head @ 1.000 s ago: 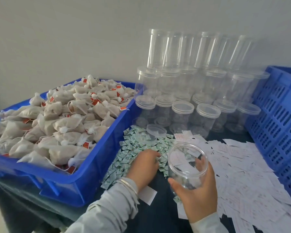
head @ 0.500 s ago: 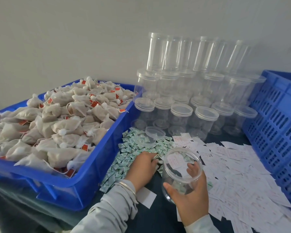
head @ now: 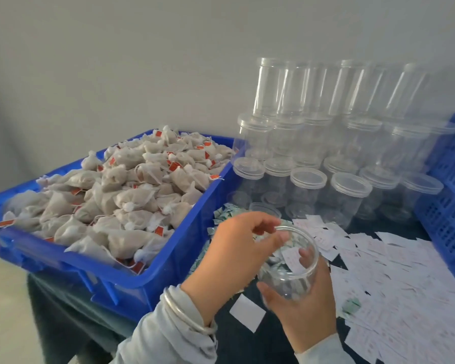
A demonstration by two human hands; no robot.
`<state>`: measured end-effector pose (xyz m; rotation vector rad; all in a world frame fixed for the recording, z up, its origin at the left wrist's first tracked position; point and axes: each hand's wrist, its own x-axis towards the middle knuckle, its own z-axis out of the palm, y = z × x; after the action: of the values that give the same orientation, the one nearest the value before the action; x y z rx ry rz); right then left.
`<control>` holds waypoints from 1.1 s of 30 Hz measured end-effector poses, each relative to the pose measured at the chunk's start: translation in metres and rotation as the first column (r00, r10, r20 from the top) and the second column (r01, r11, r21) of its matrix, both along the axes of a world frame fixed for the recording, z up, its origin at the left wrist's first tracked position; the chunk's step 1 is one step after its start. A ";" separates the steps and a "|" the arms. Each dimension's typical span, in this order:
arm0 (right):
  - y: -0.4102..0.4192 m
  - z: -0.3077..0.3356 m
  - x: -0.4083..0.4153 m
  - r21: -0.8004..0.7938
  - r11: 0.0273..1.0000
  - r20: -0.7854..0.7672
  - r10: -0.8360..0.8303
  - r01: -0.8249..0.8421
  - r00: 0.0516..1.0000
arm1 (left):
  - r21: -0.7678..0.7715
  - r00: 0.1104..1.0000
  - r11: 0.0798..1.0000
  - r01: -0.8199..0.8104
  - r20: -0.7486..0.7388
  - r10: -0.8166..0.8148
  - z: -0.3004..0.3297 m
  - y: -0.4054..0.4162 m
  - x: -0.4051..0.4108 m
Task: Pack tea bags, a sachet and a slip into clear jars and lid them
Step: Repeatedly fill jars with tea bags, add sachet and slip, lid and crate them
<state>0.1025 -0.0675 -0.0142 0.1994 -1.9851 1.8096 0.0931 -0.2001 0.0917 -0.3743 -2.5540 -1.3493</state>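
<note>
Head view, left to right. Blue bin [head: 153, 279] at left, heaped with tea bags [head: 132, 195]. Just right of it, a pile of green sachets [head: 225, 215] on the dark table [head: 271, 345], partly hidden by the hands.

Left hand [head: 237, 248] hangs over the mouth of the open jar [head: 289, 261], fingers bent, fingertips [head: 279, 236] at the rim. Cannot tell whether it pinches a sachet or has let go; the view through the plastic is too muddled. Right hand [head: 305, 308] is wrapped round the jar's lower wall, gripping it, mouth tilted toward the left hand. A white slip [head: 292, 257] shows at the jar, but whether it's inside or seen through the wall is unclear.

Behind: stacked lidded jars [head: 347, 185]. Right: loose slips [head: 394, 279] spread over the table, blue crate [head: 447, 206] at the edge.

Risks, as I judge them:
- sachet is small and light; it could catch the rim and fall back into the pile
- tilted jar could spill its contents
- a sleeve swing toward the stack could topple the jars
</note>
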 end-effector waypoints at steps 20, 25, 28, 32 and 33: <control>-0.061 -0.023 -0.039 -0.094 0.967 0.152 0.249 -0.236 0.957 | -0.479 0.812 0.684 -0.551 -0.119 0.571 0.027 -0.168 -0.063; -0.059 -0.032 -0.048 -0.150 0.950 0.204 0.302 -0.275 0.931 | -0.067 0.973 0.975 -0.210 0.081 0.215 0.048 -0.113 -0.036; -0.058 -0.032 -0.047 -0.084 0.949 0.216 0.314 -0.303 0.925 | -0.103 0.988 0.994 -0.048 0.139 0.062 0.046 -0.093 -0.039; -0.055 -0.032 -0.044 -0.075 0.968 0.237 0.250 -0.238 0.939 | -0.224 0.972 0.949 -0.222 0.030 0.235 0.046 -0.101 -0.077; -0.054 -0.032 -0.043 -0.094 0.968 0.252 0.250 -0.234 0.935 | -0.250 0.953 0.922 -0.296 -0.013 0.302 0.045 -0.107 -0.089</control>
<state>0.0592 -0.1218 -0.0458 0.2015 -2.1578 2.1479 0.0039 -0.3069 0.1371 -0.0024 -2.6717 -0.9341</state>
